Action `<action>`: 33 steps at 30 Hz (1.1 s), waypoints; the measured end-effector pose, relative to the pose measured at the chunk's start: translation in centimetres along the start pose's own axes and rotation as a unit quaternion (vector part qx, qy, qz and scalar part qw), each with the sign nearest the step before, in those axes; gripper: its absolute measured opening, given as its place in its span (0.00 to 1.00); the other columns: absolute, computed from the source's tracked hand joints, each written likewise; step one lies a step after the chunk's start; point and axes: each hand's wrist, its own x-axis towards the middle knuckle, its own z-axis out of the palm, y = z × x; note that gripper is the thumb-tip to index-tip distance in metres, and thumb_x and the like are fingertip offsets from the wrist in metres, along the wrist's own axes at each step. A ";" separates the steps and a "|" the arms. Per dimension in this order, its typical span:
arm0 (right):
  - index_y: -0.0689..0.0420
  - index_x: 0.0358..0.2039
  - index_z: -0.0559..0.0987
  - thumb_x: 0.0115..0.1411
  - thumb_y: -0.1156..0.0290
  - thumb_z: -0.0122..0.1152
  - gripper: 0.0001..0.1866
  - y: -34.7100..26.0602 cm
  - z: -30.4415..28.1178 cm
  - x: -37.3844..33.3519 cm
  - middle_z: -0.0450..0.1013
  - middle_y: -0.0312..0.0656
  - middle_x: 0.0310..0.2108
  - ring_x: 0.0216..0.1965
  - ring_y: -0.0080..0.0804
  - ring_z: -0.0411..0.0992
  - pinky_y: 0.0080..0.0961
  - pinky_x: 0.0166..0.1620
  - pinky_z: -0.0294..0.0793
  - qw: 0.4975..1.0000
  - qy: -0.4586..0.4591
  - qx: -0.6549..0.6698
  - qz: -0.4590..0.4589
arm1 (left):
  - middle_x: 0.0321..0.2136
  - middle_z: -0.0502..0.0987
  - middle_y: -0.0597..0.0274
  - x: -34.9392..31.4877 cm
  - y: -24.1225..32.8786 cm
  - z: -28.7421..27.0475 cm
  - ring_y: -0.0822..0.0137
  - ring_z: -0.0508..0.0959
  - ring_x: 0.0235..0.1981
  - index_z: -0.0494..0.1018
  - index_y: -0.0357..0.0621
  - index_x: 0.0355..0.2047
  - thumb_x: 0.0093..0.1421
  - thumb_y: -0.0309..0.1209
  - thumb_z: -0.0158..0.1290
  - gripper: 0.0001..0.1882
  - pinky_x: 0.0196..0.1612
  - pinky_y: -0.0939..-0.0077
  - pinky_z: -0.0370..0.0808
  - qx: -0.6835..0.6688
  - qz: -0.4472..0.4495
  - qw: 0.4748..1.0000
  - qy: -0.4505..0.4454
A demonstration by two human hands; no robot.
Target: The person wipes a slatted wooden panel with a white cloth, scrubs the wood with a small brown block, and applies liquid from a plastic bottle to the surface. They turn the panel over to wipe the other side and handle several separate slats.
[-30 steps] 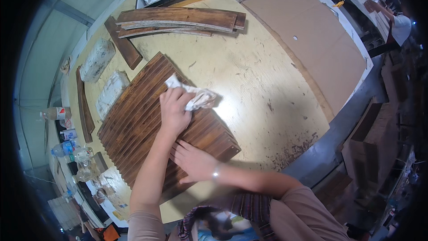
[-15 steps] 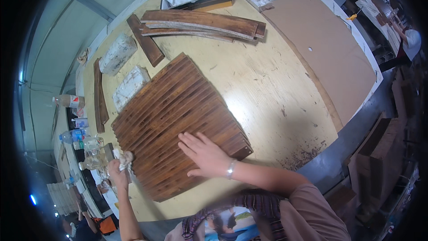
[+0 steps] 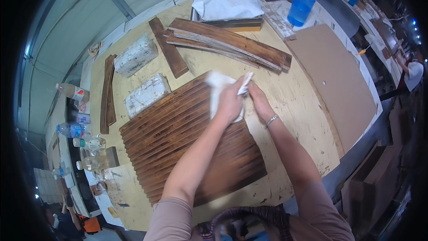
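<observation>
Blue bottle: at the upper right of the table, a tall blue see-through bottle [image 3: 303, 6] stands with its white-rimmed lid on; how much is inside is hard to tell.
Box: near the far edge, a low dark and tan box [image 3: 247, 25] has a crumpled white covering [image 3: 227, 5] over its top, hiding the contents.
Bottles at left: several plastic bottles sit beside the table, among them one with brownish contents [image 3: 73, 93] and a clear one holding pale yellowish liquid [image 3: 92, 162].
Left hand: the left hand [image 3: 229, 103] reaches up and to the right from the lower edge, fingers closed on a white cloth [image 3: 218, 85].
Right hand: the right hand [image 3: 261, 100], a silvery band on its wrist, angles up and leftward, its fingers at the cloth's gathered upper end; whether they pinch it cannot be told.
White cloth: bunched at the left hand's fingers, it spreads, blurred, to the left and below them, over the upper right edge of the slats.
Brown slats: the row of dark brown wooden slats [image 3: 178, 138] lies flat on the table [image 3: 307, 125], mostly left of and below the hands, under the left forearm.
</observation>
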 end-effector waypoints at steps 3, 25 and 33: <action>0.63 0.71 0.58 0.75 0.50 0.40 0.35 -0.1 -0.5 1.1 0.55 0.50 0.72 0.73 0.37 0.52 0.28 0.73 0.47 0.999 0.016 0.029 0.018 | 0.51 0.77 0.41 2.4 4.6 -3.4 0.46 0.79 0.49 0.76 0.45 0.57 0.58 0.16 0.47 0.26 0.53 0.59 0.75 -0.160 -0.072 0.983 -0.055; 0.60 0.71 0.58 0.77 0.49 0.31 0.33 2.2 5.8 6.7 0.58 0.52 0.70 0.72 0.40 0.54 0.29 0.72 0.49 0.978 -0.093 -0.171 -0.069 | 0.43 0.78 0.60 -7.2 -6.3 -15.1 0.55 0.74 0.44 0.84 0.50 0.43 0.45 0.16 0.56 0.25 0.47 0.61 0.72 0.228 0.111 0.965 -0.071; 0.61 0.71 0.57 0.77 0.55 0.32 0.31 2.9 6.7 7.9 0.56 0.49 0.71 0.72 0.37 0.54 0.26 0.72 0.48 0.981 -0.144 -0.127 0.015 | 0.47 0.77 0.57 -2.3 -3.9 -8.4 0.52 0.74 0.47 0.82 0.47 0.46 0.45 0.13 0.51 0.28 0.52 0.62 0.74 0.123 0.129 0.983 -0.050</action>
